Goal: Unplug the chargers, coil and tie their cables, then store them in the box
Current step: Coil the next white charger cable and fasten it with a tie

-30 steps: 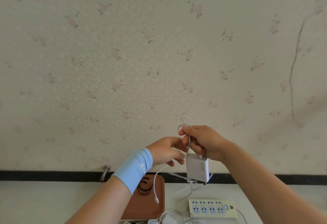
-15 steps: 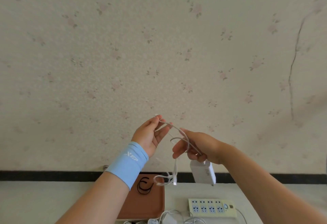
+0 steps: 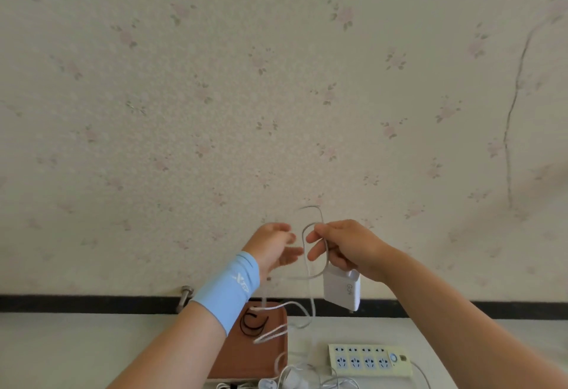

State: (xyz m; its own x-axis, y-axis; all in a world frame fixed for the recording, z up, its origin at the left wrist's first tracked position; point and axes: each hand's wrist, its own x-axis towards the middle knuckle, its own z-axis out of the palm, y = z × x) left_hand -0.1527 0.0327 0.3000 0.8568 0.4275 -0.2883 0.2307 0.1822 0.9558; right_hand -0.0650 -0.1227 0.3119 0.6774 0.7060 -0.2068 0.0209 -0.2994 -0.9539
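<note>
My right hand (image 3: 350, 247) is raised in front of the wall and pinches two loops of a white charger cable (image 3: 307, 268). The white charger block (image 3: 341, 292) hangs just under that hand. My left hand (image 3: 273, 247), with a blue wristband, is blurred and sits just left of the loops with its fingers spread; no grip on the cable shows. The rest of the cable droops below both hands, and its free end (image 3: 267, 336) dangles over the brown box (image 3: 246, 364).
Black ties (image 3: 253, 324) lie in the brown box on the white table. A pale yellow power strip (image 3: 368, 359) lies to its right. More white chargers and cables (image 3: 295, 381) sit at the bottom edge. A metal fitting (image 3: 185, 295) sticks out of the wall.
My left hand let go of the cable it had pulled up and dropped back beside the right hand. The right hand has one more loop, and the charger swung slightly.
</note>
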